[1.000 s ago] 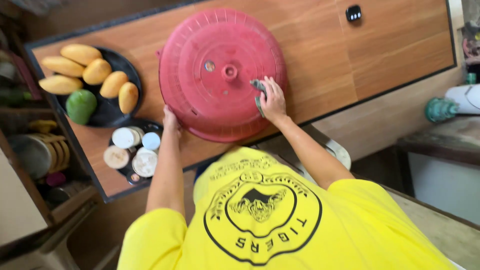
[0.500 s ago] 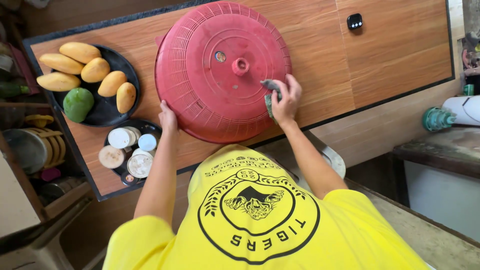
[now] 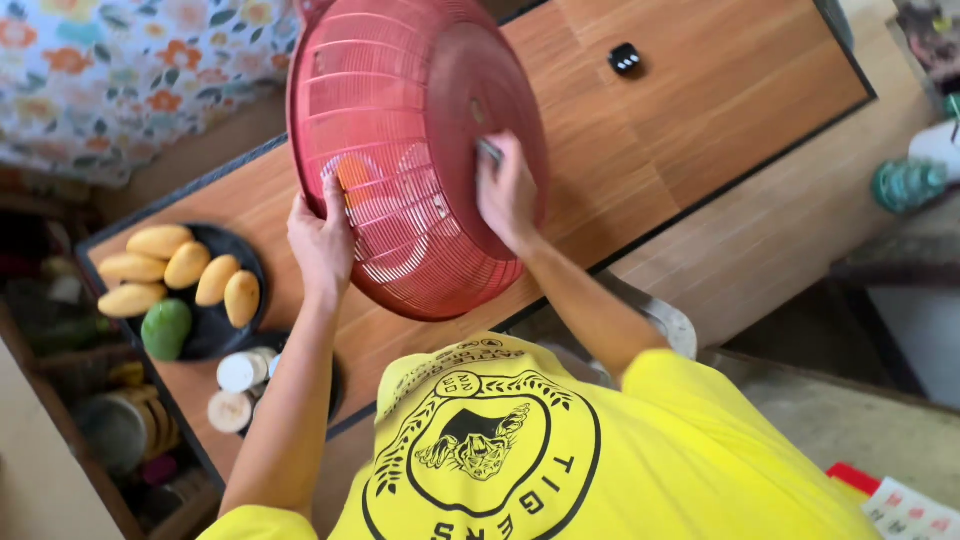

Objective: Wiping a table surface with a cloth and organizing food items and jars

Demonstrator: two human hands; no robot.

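Nearest the camera, the person's two bare arms reach forward from a yellow shirt toward a red mesh food cover. The cover is tipped up on its near rim, which rests on the wooden bench close to the front edge; its domed top faces right and its open side faces left. The left hand is closed around the slatted side wall on the left, fingers curled onto the mesh and thumb against it, steadying the tilt. The right hand presses flat against the smoother top of the dome with a small dark cloth pinched under the fingertips. Both hands are touching the cover, the left lower and nearer the rim, the right higher toward the centre.

To the left on the bench, well apart from the cover, sits a dark plate carrying yellow mangoes and one green mango, with a cluster of small jars nearer the front edge. To the right the bench surface is open wood, holding only a small black device near the far side. Beyond the bench hangs a floral cloth.
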